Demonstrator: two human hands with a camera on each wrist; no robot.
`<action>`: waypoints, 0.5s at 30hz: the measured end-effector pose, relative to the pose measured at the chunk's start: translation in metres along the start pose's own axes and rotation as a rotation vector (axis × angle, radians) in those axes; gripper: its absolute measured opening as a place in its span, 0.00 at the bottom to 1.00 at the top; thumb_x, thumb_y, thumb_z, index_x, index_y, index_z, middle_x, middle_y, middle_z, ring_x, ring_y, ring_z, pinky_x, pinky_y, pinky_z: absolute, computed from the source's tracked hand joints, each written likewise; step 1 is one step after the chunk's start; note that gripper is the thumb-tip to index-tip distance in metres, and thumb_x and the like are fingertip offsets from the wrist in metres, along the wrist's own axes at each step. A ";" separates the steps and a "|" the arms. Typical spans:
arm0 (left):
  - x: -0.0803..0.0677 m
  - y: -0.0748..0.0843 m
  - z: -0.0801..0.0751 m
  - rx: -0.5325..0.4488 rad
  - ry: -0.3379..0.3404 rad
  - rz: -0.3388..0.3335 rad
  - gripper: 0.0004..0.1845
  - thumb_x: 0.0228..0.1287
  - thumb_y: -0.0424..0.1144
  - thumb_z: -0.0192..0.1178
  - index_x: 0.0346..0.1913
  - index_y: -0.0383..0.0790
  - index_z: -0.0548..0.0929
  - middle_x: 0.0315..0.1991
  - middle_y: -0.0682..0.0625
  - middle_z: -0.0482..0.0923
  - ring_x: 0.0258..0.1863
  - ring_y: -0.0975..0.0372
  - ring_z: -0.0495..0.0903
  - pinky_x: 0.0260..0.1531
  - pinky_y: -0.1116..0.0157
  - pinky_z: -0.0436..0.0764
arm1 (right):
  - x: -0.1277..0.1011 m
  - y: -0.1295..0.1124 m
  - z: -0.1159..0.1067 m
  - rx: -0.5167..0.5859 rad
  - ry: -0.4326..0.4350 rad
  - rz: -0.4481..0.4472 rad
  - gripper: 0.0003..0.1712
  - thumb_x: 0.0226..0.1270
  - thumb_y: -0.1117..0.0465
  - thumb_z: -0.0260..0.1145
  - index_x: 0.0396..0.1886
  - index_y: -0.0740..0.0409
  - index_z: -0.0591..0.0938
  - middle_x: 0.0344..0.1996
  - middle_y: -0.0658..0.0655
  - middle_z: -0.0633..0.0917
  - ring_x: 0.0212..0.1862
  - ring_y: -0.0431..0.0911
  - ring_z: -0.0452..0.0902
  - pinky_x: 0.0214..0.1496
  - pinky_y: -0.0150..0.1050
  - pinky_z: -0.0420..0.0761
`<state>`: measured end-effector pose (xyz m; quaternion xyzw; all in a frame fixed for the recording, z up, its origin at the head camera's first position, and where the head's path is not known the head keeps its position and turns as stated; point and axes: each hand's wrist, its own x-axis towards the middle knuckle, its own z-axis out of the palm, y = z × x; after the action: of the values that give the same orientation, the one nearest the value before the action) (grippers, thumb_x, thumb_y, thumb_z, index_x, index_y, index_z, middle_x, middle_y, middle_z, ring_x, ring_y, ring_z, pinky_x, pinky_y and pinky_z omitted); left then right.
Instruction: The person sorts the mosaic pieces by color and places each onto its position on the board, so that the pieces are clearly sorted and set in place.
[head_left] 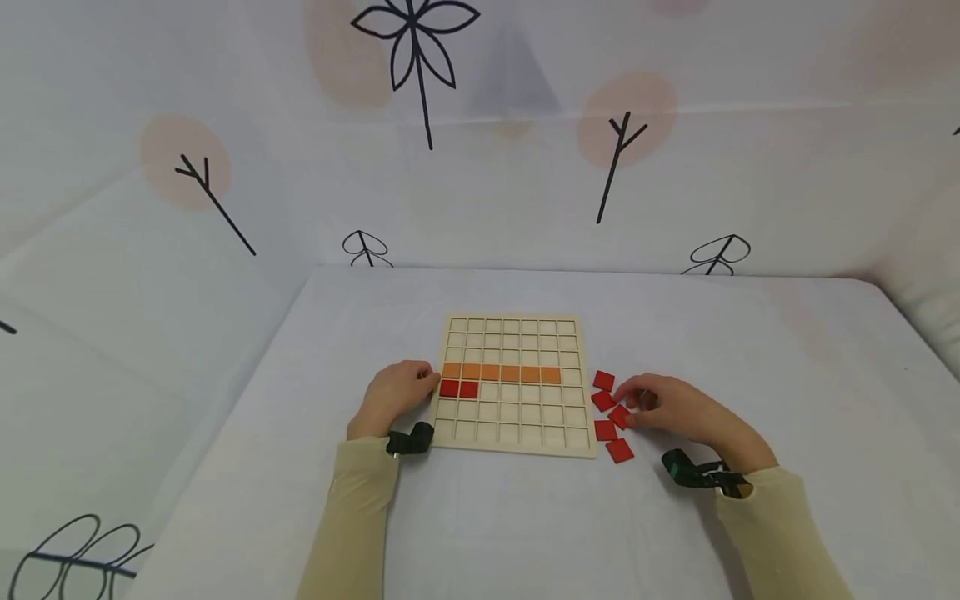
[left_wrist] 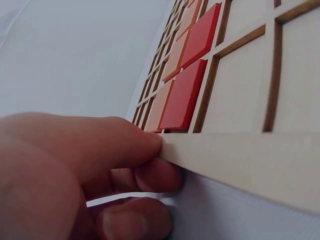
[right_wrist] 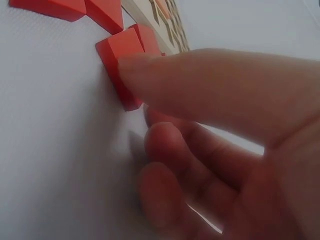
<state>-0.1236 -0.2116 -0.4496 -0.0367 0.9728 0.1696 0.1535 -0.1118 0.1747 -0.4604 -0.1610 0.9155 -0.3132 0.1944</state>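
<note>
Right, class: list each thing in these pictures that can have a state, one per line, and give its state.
Grid board: flat on the table, most cells empty.
Orange tiles: six seated in one row.
Red tiles in the board: two seated below the orange row, at its left end.
Loose red tiles: five on the table right of the board.
Left hand: fingers against the board's left edge.
Right hand: pinching a loose red tile.
</note>
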 end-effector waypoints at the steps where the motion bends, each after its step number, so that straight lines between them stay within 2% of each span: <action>1: 0.000 0.000 0.000 0.002 0.001 0.000 0.12 0.63 0.48 0.50 0.29 0.46 0.77 0.25 0.52 0.72 0.29 0.60 0.69 0.27 0.64 0.65 | 0.000 0.000 0.000 -0.004 -0.004 0.000 0.18 0.53 0.59 0.68 0.45 0.52 0.79 0.32 0.51 0.75 0.38 0.46 0.69 0.36 0.38 0.71; 15: -0.001 0.000 0.001 -0.034 0.007 -0.010 0.12 0.62 0.47 0.49 0.28 0.46 0.77 0.24 0.52 0.73 0.28 0.60 0.70 0.27 0.64 0.65 | -0.004 -0.004 0.000 0.006 -0.043 0.022 0.16 0.52 0.62 0.67 0.43 0.54 0.78 0.32 0.52 0.74 0.39 0.47 0.68 0.36 0.38 0.71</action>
<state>-0.1222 -0.2110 -0.4496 -0.0449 0.9701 0.1852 0.1505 -0.1073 0.1735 -0.4567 -0.1569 0.9119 -0.3101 0.2183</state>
